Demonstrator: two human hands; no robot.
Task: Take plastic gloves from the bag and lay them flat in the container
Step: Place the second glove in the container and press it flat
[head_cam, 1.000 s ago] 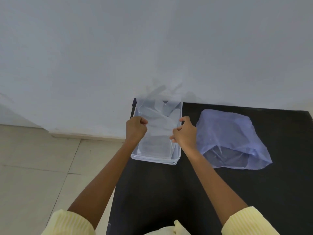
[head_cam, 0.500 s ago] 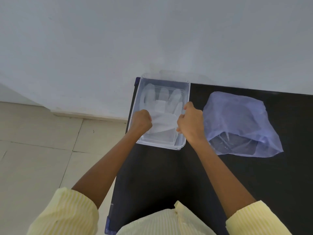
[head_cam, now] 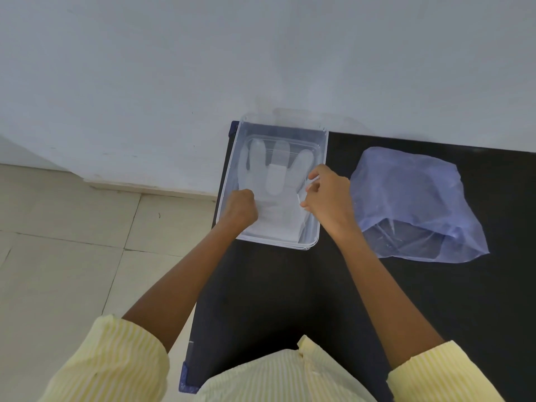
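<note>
A clear plastic glove (head_cam: 275,181) lies spread in the clear rectangular container (head_cam: 323,158), its fingers pointing toward the wall. My left hand (head_cam: 242,208) is fisted inside the container and pinches the glove's left edge near the cuff. At the container's right wall, my right hand (head_cam: 327,198) pinches the glove's right edge between thumb and fingertips. To the right on the black table lies the bluish translucent bag (head_cam: 414,201), its open mouth toward me, with more clear plastic showing inside.
The black table (head_cam: 290,300) butts against a white wall (head_cam: 261,53). Its left edge runs just beside the container, with tiled floor (head_cam: 72,242) below. My yellow striped sleeves and shirt fill the bottom of the view.
Both hands have brought the glove down from a hanging hold above the container until it lies spread on the bottom. My head view has tilted downward.
</note>
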